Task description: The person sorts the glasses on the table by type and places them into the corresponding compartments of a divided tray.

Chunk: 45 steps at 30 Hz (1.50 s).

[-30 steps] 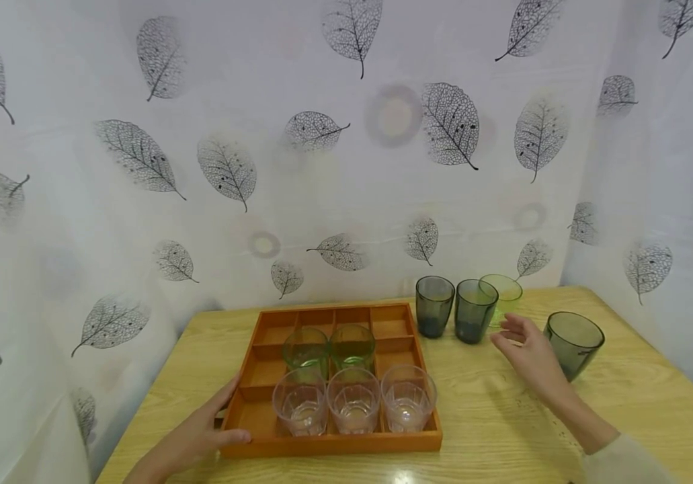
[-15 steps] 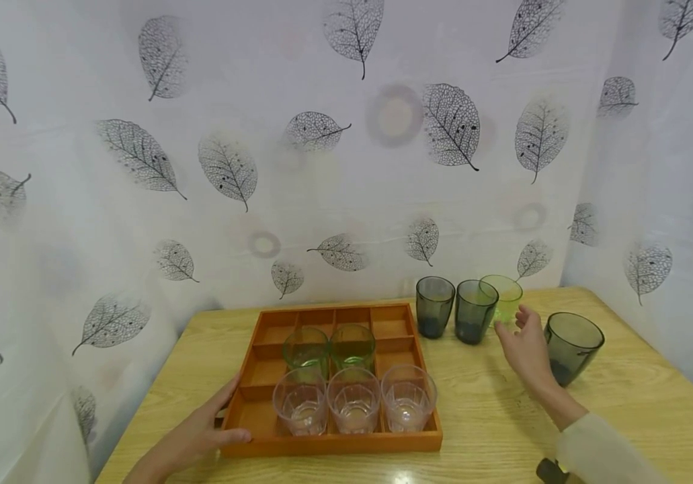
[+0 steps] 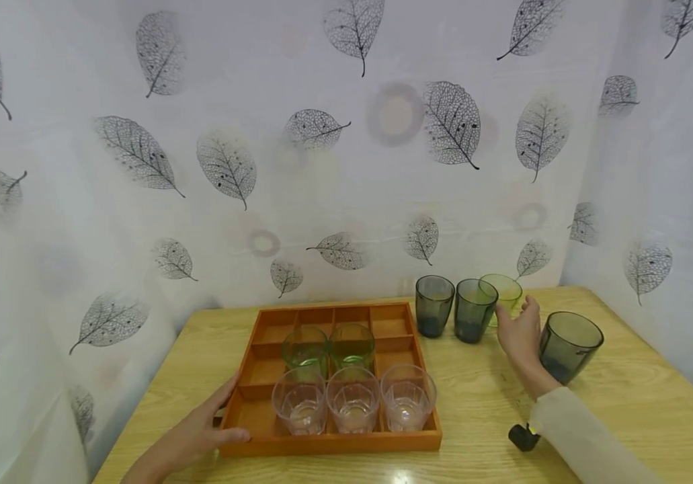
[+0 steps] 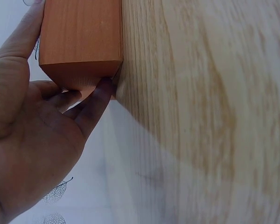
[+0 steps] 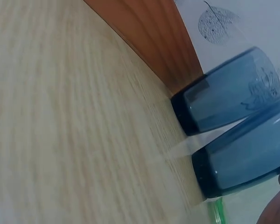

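Observation:
My left hand (image 3: 191, 430) holds the near left corner of an orange-brown wooden divided tray (image 3: 286, 445); in the left wrist view its thumb lies along the tray's rim and its fingers bend against the side. Three clear glasses (image 3: 353, 400) stand in the tray's front row, and two green glasses (image 3: 352, 346) behind them in the middle row. At the right, my right hand (image 3: 520, 336) reaches to a light green glass (image 3: 506, 289), thumb and fingers spread at its near side. Whether they touch it is hard to tell. That glass is partly hidden behind a dark grey glass (image 3: 475, 312).
Another dark grey glass (image 3: 433, 306) stands between the tray and that one. A larger dark glass (image 3: 573, 343) is right of my right hand. A small black object (image 3: 523, 437) shows by my right sleeve. A leaf-patterned curtain (image 3: 346, 168) closes off the back.
My right hand has moved forward and slightly left, up to the light green glass. The black object by the sleeve has come into view. My left hand and the tray have stayed put.

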### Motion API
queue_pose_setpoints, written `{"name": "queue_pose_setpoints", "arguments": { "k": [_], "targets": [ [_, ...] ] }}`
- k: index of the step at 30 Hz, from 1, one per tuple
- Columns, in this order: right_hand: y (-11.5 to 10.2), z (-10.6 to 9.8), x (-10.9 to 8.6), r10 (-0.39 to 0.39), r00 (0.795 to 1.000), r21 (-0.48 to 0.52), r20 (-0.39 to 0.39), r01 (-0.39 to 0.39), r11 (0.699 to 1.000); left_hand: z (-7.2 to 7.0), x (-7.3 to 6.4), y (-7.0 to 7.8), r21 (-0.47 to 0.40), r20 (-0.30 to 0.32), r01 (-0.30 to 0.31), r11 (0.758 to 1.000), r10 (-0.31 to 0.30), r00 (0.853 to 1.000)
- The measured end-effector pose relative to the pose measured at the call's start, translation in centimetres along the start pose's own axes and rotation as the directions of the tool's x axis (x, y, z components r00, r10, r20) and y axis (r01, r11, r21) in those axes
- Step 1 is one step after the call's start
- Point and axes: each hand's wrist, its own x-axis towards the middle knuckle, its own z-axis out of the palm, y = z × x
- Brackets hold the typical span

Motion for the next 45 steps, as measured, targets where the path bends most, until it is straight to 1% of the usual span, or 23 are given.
{"name": "queue_pose_setpoints", "arguments": {
  "k": [4, 8, 15, 19, 22, 26, 28, 30, 31, 34, 37, 39, 41, 45],
  "targets": [
    [0.3, 0.3, 0.8, 0.019, 1.000, 0.026, -0.001, -0.019, 0.999, 0.1, 0.0, 0.0, 0.003, -0.003, 0.004, 1.000, -0.004, 1.000],
    [0.7, 0.4, 1.4, 0.020, 1.000, 0.055, 0.003, -0.020, 0.998, 0.1, 0.0, 0.1, 0.007, -0.008, 0.006, 1.000, -0.006, 1.000],
    [1.1, 0.7, 2.5, 0.000, 1.000, 0.164, 0.024, -0.004, 0.986, -0.1, 0.0, 0.1, -0.008, 0.010, 0.006, 1.000, -0.006, 1.000],
    [1.2, 0.8, 2.9, -0.023, 0.998, 0.188, 0.053, 0.012, 0.982, -0.1, 0.0, 0.0, -0.011, 0.021, -0.003, 1.000, 0.003, 1.000],
    [1.2, 0.9, 3.2, -0.038, 0.996, 0.188, 0.079, 0.022, 0.982, 0.0, 0.0, 0.0, -0.019, 0.021, -0.001, 1.000, 0.002, 1.000],
    [1.3, 1.1, 3.4, -0.048, 0.996, 0.200, 0.081, 0.031, 0.979, 0.0, 0.1, 0.0, -0.029, 0.018, -0.005, 1.000, 0.006, 1.000],
    [1.3, 1.2, 3.4, -0.056, 0.996, 0.206, 0.066, 0.042, 0.978, 0.0, 0.1, 0.1, -0.035, 0.018, -0.006, 0.999, 0.007, 1.000],
    [1.4, 1.2, 3.4, -0.065, 0.997, 0.200, 0.036, 0.057, 0.978, 0.0, 0.1, 0.1, -0.033, 0.016, -0.004, 0.999, 0.005, 1.000],
    [1.4, 1.2, 3.3, -0.076, 0.997, 0.196, 0.009, 0.073, 0.978, 0.0, 0.1, 0.1, -0.034, 0.015, -0.005, 0.999, 0.005, 1.000],
    [1.4, 1.3, 3.0, -0.077, 0.994, 0.169, -0.082, 0.090, 0.981, 0.1, 0.0, 0.1, -0.031, 0.011, -0.002, 1.000, 0.003, 1.000],
    [1.3, 1.5, 2.4, -0.037, 0.990, 0.171, -0.139, 0.061, 0.983, 0.0, 0.0, 0.2, -0.021, 0.001, -0.001, 1.000, 0.001, 1.000],
    [1.3, 1.6, 1.8, -0.003, 0.989, 0.180, -0.145, 0.029, 0.983, 0.0, 0.0, 0.2, -0.013, -0.005, 0.000, 1.000, 0.000, 1.000],
    [1.2, 1.6, 1.2, 0.022, 0.991, 0.199, -0.133, 0.005, 0.980, 0.0, -0.1, 0.2, -0.010, -0.007, -0.001, 1.000, 0.001, 1.000],
    [1.0, 1.5, -0.2, 0.069, 0.987, 0.155, -0.143, -0.047, 0.987, 0.0, -0.1, 0.1, -0.035, 0.007, -0.012, 0.999, 0.012, 1.000]
  ]
}}
